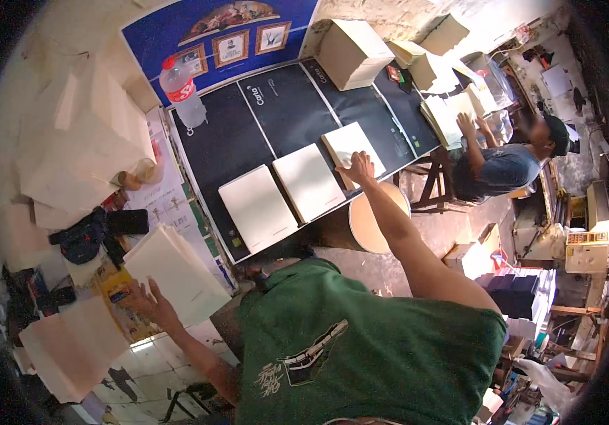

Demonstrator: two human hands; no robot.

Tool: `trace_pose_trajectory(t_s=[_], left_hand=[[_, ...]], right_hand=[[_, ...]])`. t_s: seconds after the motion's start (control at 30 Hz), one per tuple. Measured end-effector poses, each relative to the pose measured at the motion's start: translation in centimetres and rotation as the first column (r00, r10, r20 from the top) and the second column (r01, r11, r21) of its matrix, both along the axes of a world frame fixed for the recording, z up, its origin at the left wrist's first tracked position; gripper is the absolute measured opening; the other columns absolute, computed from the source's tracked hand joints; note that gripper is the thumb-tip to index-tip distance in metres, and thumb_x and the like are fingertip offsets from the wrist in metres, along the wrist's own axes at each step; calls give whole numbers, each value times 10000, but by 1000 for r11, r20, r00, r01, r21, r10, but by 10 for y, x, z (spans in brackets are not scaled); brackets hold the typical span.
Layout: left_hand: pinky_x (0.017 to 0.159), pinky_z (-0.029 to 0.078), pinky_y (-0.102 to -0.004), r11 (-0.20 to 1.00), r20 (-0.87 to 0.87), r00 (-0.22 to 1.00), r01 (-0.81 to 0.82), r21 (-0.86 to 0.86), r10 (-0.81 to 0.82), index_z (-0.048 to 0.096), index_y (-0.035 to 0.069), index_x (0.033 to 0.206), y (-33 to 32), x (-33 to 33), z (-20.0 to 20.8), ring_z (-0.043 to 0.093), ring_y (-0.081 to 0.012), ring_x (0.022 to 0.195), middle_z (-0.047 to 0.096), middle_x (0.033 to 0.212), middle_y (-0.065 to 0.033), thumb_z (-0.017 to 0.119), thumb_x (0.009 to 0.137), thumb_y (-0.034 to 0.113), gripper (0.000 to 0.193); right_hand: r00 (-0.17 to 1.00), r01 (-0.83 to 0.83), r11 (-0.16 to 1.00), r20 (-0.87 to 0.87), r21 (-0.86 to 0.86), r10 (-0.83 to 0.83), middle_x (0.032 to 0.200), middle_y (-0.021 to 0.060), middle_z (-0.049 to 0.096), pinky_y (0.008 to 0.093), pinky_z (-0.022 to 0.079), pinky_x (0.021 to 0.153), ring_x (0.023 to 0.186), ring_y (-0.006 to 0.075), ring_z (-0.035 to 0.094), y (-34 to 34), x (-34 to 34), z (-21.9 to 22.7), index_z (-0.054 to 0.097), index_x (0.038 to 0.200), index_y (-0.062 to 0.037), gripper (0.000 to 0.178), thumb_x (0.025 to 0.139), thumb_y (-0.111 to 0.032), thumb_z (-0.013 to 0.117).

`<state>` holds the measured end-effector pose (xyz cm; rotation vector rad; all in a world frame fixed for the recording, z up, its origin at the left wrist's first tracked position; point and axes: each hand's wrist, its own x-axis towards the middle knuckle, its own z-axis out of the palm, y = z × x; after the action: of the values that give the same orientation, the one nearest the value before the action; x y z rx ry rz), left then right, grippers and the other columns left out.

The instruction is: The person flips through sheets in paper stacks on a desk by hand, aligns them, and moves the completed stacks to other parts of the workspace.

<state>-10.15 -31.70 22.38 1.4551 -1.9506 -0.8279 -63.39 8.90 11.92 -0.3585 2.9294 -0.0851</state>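
Observation:
Three low stacks of cream-white paper lie in a row along the near edge of the black-topped table. My right hand [359, 168] rests on the near part of the rightmost paper stack [345, 142], fingers spread across its top. To its left are the middle paper stack [309, 182] and the left paper stack [257, 210]. My left hand [154, 306] is at the lower left with its fingers apart, beside a fanned pile of white sheets [180, 278]. Whether it touches those sheets I cannot tell.
A red-labelled plastic bottle [182, 92] stands on the black table [283, 117]. Tall paper piles [356, 53] stand at the back. At right, a co-worker [499, 166] handles paper. Left are a dark pouch [81, 237] and more sheets [74, 347]. A round stool [382, 219] sits below the table edge.

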Motion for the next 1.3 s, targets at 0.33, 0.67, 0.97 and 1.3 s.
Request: trace_pose_trajectory(t_s=[0.33,0.67,0.97,1.3], left_hand=[[1077,384,-382,961,-169,952,269,72,-254,503,5,1368,150,-123,-12,511,-281,1273,556,1358,-170,659,949,212,493],[1189,90,-595,629,503,395,612,480,-769,243,19,1544,209,-204,-81,78,-330,1517,63,1645,-166,561,923,553,879],[1176,110,-632,615,534,332,581,533,-777,221,75,1561,204,-206,-81,98,-286,1518,64,1652,-119,490,927,632,887],[1149,131,-669,615,504,375,616,492,-778,251,58,1547,203,-199,-89,105,-291,1519,85,1649,-134,523,919,601,874]], right_hand=[[985,-118,939,83,-323,152,927,166,707,443,539,805,891,332,686,55,-46,-8,696,880,-63,465,716,-479,824],[876,-481,830,-181,-281,447,1096,164,678,471,554,701,853,377,683,57,-36,-13,596,1211,-88,345,867,-119,591],[926,-358,880,-240,-312,291,1012,131,699,450,544,764,870,349,682,43,-23,-16,669,1122,-103,513,735,-416,794],[914,-404,821,-162,-403,371,924,147,698,481,542,727,811,373,680,58,-38,-12,645,1212,-129,378,864,-271,687]])
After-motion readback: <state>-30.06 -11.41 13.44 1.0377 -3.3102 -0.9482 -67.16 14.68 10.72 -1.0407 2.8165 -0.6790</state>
